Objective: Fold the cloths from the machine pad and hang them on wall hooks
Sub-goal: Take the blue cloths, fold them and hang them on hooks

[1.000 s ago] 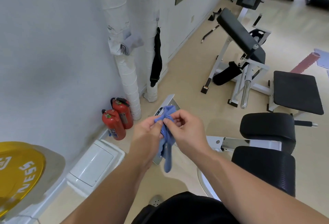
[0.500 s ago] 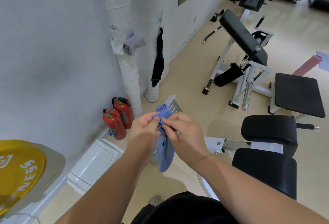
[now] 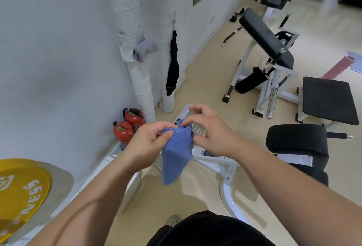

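A folded blue cloth (image 3: 176, 153) hangs in front of me at chest height. My left hand (image 3: 148, 142) pinches its top left edge. My right hand (image 3: 211, 130) pinches the small loop at the cloth's top right corner, other fingers spread. A black cloth (image 3: 172, 65) hangs from a hook (image 3: 173, 22) on the white wall by a wrapped pipe. A grey cloth (image 3: 144, 49) sits tucked on the other wrapped pipe (image 3: 141, 81). The black machine pad (image 3: 296, 144) lies to my right, bare.
Two red fire extinguishers (image 3: 128, 128) stand against the wall below the pipes. A yellow weight plate (image 3: 21, 191) is at lower left. A white-framed bench with black pads (image 3: 264, 36) and a flat black seat (image 3: 329, 99) stand on the beige floor to the right.
The cloth has spread from a narrow bunch into a wider folded shape. My right hand has shifted right and opened its outer fingers, pinching the top loop. The view has tilted slightly.
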A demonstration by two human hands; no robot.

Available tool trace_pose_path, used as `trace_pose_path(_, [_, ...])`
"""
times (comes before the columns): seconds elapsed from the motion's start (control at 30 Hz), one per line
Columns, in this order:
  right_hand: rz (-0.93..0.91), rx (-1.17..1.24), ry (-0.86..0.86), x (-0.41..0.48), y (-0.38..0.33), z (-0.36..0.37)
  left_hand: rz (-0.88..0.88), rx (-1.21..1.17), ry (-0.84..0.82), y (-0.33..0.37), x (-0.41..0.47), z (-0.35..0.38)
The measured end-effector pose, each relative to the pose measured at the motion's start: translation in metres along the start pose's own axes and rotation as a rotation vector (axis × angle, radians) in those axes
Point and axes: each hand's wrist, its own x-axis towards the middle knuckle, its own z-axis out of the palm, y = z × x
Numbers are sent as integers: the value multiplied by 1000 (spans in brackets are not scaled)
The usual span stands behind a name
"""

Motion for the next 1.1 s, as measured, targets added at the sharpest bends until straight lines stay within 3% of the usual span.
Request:
trace_pose_path(0.13, [0, -71, -167, 12, 4, -10, 25, 128, -59, 3, 8, -15])
trace_pose_path(0.33, [30, -161, -301, 17, 10, -15, 16, 114, -41, 8, 12, -28])
trace_pose_path(0.63, [61, 222, -24, 14, -9, -37, -90, 145, 28, -9, 19, -38])
trace_pose_path(0.77, [61, 546, 29, 15, -22, -46, -189, -162, -87, -3, 31, -49])
trace_pose_path(0.87, [39, 712, 32, 12, -29, -58, -165, -252, -222, 18, 39, -59])
trace_pose_path(0.97, [14, 785, 25, 11, -27, -69, -87, -180, -427, 56, 52, -57])
trace_pose_path(1.1, [31, 855, 38, 13, -13, -77, 44, 0, -570, 96, 77, -33])
